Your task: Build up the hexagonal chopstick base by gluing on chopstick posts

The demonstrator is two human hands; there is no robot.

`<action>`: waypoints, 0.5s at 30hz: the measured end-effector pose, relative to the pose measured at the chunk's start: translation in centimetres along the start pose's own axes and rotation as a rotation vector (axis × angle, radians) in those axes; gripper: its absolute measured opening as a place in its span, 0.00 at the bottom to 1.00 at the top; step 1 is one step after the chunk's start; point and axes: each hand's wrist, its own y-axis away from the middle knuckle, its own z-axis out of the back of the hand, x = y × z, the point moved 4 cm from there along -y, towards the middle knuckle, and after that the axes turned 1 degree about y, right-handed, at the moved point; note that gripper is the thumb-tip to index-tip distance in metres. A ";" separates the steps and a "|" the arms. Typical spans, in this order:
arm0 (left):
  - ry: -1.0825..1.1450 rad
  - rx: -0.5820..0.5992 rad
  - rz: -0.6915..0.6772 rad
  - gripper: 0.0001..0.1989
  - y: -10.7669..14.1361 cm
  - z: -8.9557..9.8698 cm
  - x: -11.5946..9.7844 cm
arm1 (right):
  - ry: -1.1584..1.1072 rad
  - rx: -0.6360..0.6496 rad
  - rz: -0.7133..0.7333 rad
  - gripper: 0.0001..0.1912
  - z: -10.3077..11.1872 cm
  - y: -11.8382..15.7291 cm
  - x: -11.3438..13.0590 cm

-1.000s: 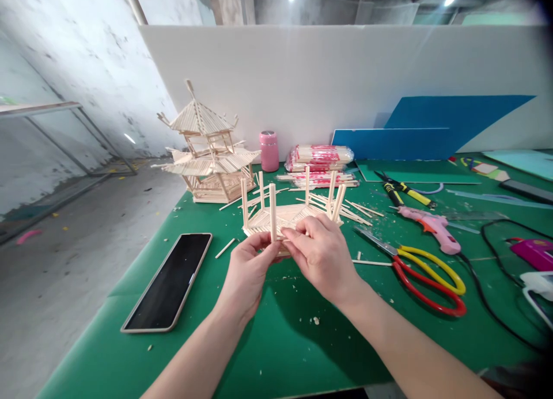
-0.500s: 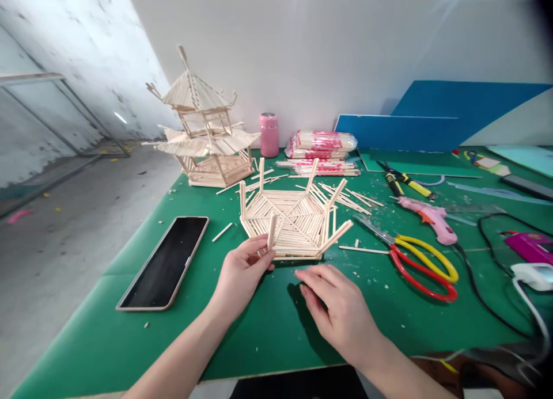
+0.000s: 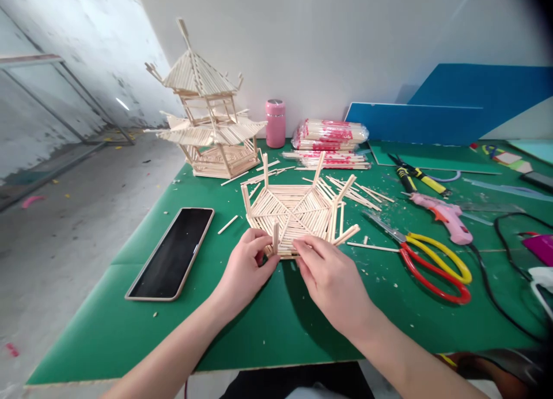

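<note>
A hexagonal base of thin wooden sticks (image 3: pixel 298 206) lies on the green table, with short stick posts standing at its corners. The front-left post (image 3: pixel 275 236) is upright between the thumb and fingers of my left hand (image 3: pixel 248 263). At the base's front edge, just right of that post, my right hand (image 3: pixel 334 278) is closed, its fingertips over the rim and its thumb below. The front-right post (image 3: pixel 347 234) leans outward. Behind, to the left, stands a two-tier stick pagoda (image 3: pixel 203 76).
A phone (image 3: pixel 173 255) lies to the left. On the right are scissors (image 3: pixel 436 266), a pink glue gun (image 3: pixel 444 215) with its cable, and pliers (image 3: pixel 417 177). Loose sticks (image 3: pixel 354 192), bagged sticks (image 3: pixel 330 135) and a pink flask (image 3: pixel 275 122) sit behind the base.
My right hand has moved up and forward from the tabletop to the base's front edge. My left hand stays at the front-left post. The camera view has shifted slightly.
</note>
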 end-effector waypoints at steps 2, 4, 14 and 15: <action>-0.026 0.035 -0.019 0.09 -0.2 0.2 -0.4 | 0.040 0.060 -0.009 0.14 -0.1 -0.9 0.1; -0.039 0.067 -0.029 0.08 -0.5 0.3 -0.6 | 0.061 0.118 -0.013 0.13 -0.2 -1.6 0.2; 0.079 0.182 -0.047 0.06 -1.6 0.3 -0.4 | 0.116 0.342 -0.071 0.09 -1.0 -2.5 0.2; 0.100 0.180 -0.045 0.06 -1.7 0.3 -0.3 | 0.099 0.334 -0.075 0.10 -1.0 -2.4 0.3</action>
